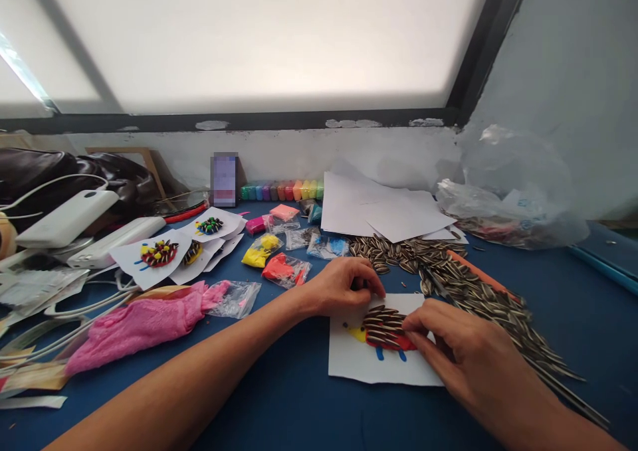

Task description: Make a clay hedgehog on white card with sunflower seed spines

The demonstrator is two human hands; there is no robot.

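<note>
A small white paper card point(343, 361) lies in front of me. On it is a hedgehog shape of red clay point(371, 339), with a yellow head point(357, 333) and two blue feet. Rows of striped sunflower seeds point(383, 321) stick out of its back. My left hand point(343, 285) has its fingers curled, with thumb and fingertips on the card's upper edge. At the right end of the hedgehog, my right hand point(461, 345) pinches thumb and forefinger on a sunflower seed, mostly hidden by the fingertips. Loose seeds point(498, 318) spread behind and beside this hand.
Clay packets point(286, 270), pink cloth point(144, 328) and finished seed-and-clay cards point(159, 255) lie left. White sheets point(383, 205), a row of coloured clay point(284, 190) and a phone point(224, 180) are at the back. A clear plastic bag point(513, 212) sits back right; long tweezers point(573, 394) lie right.
</note>
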